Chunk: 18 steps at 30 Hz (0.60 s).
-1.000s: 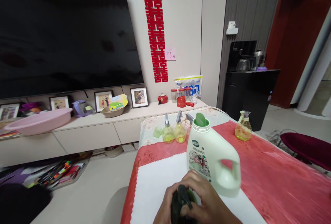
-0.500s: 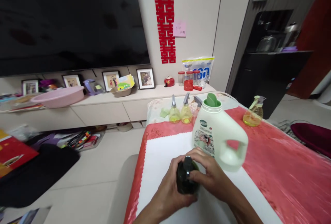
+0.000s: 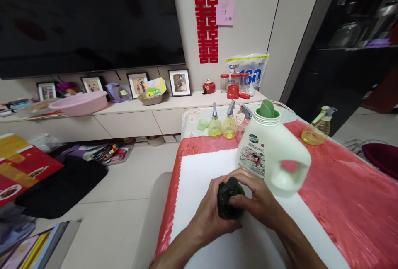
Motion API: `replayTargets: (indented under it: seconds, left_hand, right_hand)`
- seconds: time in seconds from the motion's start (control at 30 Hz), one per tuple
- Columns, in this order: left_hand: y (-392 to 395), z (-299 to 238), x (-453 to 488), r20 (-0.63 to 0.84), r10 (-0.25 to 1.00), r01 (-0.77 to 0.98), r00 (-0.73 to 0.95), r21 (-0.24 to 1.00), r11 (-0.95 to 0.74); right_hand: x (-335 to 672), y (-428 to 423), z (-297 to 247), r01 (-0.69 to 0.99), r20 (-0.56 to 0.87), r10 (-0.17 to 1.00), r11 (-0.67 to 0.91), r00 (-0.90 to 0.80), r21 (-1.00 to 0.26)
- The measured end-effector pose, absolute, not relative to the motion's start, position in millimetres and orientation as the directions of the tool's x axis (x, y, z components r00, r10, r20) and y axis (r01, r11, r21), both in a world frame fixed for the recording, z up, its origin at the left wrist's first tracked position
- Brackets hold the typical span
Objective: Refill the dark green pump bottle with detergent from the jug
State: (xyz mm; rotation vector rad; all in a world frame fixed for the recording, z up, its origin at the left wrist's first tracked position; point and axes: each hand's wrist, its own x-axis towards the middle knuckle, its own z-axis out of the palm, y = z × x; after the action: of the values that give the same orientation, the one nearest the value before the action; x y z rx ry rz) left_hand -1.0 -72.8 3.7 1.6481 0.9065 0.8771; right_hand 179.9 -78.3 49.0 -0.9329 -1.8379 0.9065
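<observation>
A small dark green spray bottle (image 3: pixel 229 198) stands on the white sheet (image 3: pixel 199 186) at the near end of the table. My left hand (image 3: pixel 209 215) wraps round its body from the left. My right hand (image 3: pixel 260 202) is closed on its top from the right. Just behind the hands stands a large pale green jug (image 3: pixel 273 153) with a green open cap and a handle on its right side.
Three small yellow-green spray bottles (image 3: pixel 222 126) stand at the table's far end, another (image 3: pixel 317 128) at the far right on the red cloth (image 3: pixel 348 194). A low cabinet (image 3: pixel 124 119) with a pink basin, frames and jars lines the wall. Clutter covers the floor at left.
The view has tilted down and swung right, so my hands and the dark bottle sit higher in the picture. Both hands stay closed on the bottle; the jug has not moved.
</observation>
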Motion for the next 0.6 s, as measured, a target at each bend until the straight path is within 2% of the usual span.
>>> replayTargets:
  seconds: [0.2,0.43,0.6]
  left_hand:
    - [-79.8,2.5,6.6,0.084,0.926,0.173,0.369,0.972,-0.157]
    - [-80.5,9.3,5.7,0.071,0.93,0.221,0.36,0.962,-0.159]
    - [-82.4,5.3,5.9,0.071,0.932,0.209,0.356,0.966,-0.153]
  right_hand:
    - [172.6,-79.5,37.0,0.317,0.405,0.894,0.447,-0.19,-0.837]
    - [179.2,-79.5,48.2,0.266,0.387,0.854,0.485,-0.347,-0.833]
    - [175.2,-80.6,42.2,0.312,0.438,0.863,0.5,-0.251,-0.808]
